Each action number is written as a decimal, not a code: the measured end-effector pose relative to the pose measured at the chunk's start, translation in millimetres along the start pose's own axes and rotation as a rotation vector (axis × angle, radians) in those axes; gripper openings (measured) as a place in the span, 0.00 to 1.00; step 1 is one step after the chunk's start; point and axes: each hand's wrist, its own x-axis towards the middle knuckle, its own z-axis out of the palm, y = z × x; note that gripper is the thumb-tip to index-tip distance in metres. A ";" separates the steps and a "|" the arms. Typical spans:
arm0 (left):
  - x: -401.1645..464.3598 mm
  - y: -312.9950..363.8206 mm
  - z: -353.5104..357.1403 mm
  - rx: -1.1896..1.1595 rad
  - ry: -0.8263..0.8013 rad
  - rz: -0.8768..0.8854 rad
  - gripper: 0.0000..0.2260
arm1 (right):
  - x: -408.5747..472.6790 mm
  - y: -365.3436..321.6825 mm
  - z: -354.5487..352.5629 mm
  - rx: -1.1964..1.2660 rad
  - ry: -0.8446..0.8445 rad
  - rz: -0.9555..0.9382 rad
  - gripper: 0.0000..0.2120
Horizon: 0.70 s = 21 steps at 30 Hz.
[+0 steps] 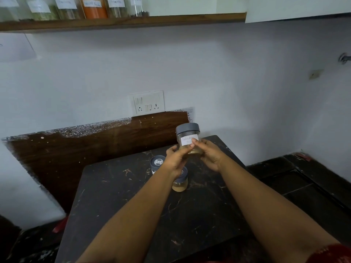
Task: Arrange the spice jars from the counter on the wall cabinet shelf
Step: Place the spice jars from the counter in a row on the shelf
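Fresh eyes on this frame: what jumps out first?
First, the spice jar with a grey lid and white handwritten label, held up over the dark counter by both the left hand and the right hand. Next, two more grey-lidded jars stand on the counter just below the hands, partly hidden by the left one. Along the top left, a wooden shelf already carries a row of labelled jars, one filled with orange powder.

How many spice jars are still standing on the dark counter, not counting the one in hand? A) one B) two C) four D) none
B: besides the held jar, gripped by the left hand and right hand, two grey-lidded jars stand on the counter: the far jar and the near jar.
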 end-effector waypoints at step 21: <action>24.6 170.8 57.3 0.544 0.195 0.640 0.26 | 41.0 -157.7 109.2 -0.701 0.378 -0.579 0.35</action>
